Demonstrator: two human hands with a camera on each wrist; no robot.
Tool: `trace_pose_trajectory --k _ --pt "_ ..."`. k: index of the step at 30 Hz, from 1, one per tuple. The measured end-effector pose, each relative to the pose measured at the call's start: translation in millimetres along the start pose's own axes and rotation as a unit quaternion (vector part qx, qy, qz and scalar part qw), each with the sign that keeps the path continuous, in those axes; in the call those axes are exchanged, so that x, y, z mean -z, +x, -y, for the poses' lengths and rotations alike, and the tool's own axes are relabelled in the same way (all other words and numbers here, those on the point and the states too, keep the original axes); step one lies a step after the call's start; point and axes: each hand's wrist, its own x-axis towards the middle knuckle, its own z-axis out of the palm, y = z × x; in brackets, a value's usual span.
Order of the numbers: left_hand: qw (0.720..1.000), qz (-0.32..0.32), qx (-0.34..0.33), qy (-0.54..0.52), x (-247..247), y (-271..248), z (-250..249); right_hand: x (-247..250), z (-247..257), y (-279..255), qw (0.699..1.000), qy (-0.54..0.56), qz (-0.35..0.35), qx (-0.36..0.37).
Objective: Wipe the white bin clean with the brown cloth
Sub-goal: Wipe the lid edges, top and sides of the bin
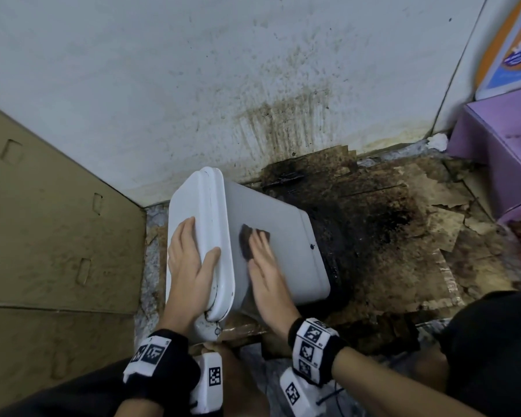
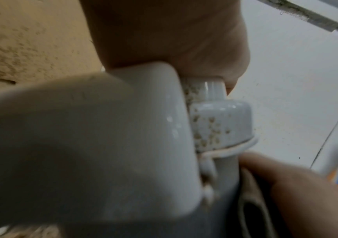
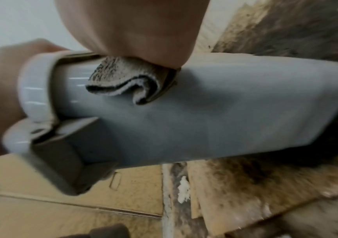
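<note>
Pressing the brown cloth (image 1: 251, 240) flat under straight fingers (image 1: 260, 239), the right hand (image 1: 266, 276) is wiping the upper side of the white bin (image 1: 278, 242), which is lying tilted on the stained floor (image 1: 397, 224). The left hand (image 1: 190, 266) is bracing the lid (image 1: 199, 206), fingers spread. Overlapping strokes toward the base would probably serve best. The underside is staying hidden, and both wrist views are blurring.
</note>
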Motion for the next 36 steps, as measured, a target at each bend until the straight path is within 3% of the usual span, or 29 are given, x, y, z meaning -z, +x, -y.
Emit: trace_pose_trajectory --k 4,6,9,13,19,21,24,26,31,33,36 --pt "1.000 0.002 0.003 0.003 -0.9 -2.3 -2.3 1.2 0.6 -0.7 0.993 -0.068 0.016 0.098" --pt "1.000 0.002 0.000 0.003 -1.0 -2.9 -3.0 9.1 -20.0 -3.5 0.992 -0.072 0.001 0.101" --pt "1.000 0.001 -0.001 -0.001 0.2 -2.8 -2.7 22.8 -58.4 -5.3 0.996 -0.064 -0.043 0.040" --pt "1.000 0.003 -0.001 -0.006 0.8 -1.6 -4.0 44.8 -107.9 -4.5 0.988 -0.078 -0.085 -0.100" --pt "1.000 0.001 -0.003 -0.001 1.0 -2.3 -4.7 30.3 -83.6 -4.4 0.982 -0.039 -0.109 -0.146" --pt "1.000 0.003 0.005 -0.006 2.6 -2.4 -3.9 17.7 -55.5 -5.7 0.989 -0.019 -0.100 -0.106" --pt "1.000 -0.004 0.004 -0.002 1.7 -1.7 -5.1 -1.0 -8.8 -8.5 0.999 -0.017 -0.041 0.028" --pt "1.000 -0.002 0.001 0.004 -0.5 -1.8 -5.0 -7.8 7.6 -9.0 0.997 -0.024 -0.010 0.079" --pt "1.000 -0.001 -0.002 0.003 0.6 -3.5 -2.5 9.4 -19.9 -10.6 0.989 -0.079 0.019 0.123" --pt "1.000 -0.003 0.000 -0.002 2.9 -3.9 -0.6 18.6 -46.6 -10.7 0.994 -0.082 -0.007 0.073" --pt "1.000 -0.004 -0.002 -0.011 3.3 -3.2 -2.1 24.0 -69.6 -7.5 0.994 -0.048 -0.081 -0.055"
